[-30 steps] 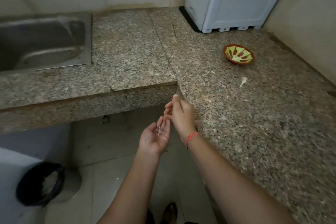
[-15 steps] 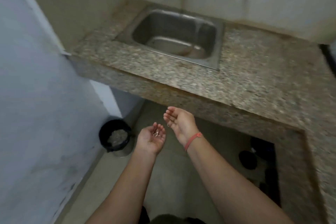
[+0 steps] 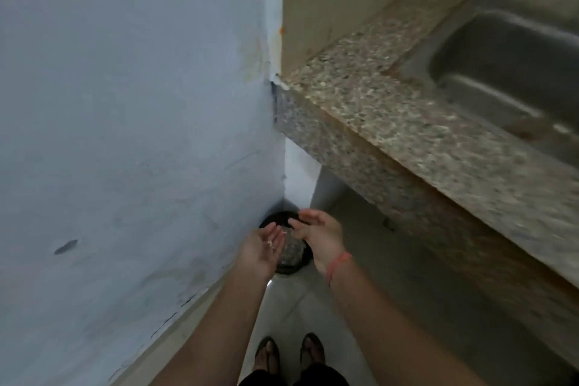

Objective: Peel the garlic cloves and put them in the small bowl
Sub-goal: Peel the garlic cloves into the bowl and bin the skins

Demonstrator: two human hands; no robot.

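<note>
Scraps of papery garlic skin (image 3: 270, 243) lay on the upturned palm of the left hand (image 3: 263, 247), whose fingers were straight and slack, gripping nothing. The right hand (image 3: 319, 235) was just beside it, flat and spread wide, its edge turned toward the left palm, an orange wristband (image 3: 338, 263) on that wrist. Both hands hung over a black bin (image 3: 277, 218) standing on the floor (image 3: 291, 307) against the blue wall (image 3: 125, 103), below the end of the granite desk (image 3: 407, 122) with its steel sink (image 3: 507, 72). Neither the small bowl nor any garlic clove was in sight (so where they stood could not be told). The step in hand looked like clearing up: getting rid of the peelings, not peeling. The next move probably called for tipping the left palm over the bin, or brushing it with the right, so the light flakes fell inside and not onto the floor.
</note>
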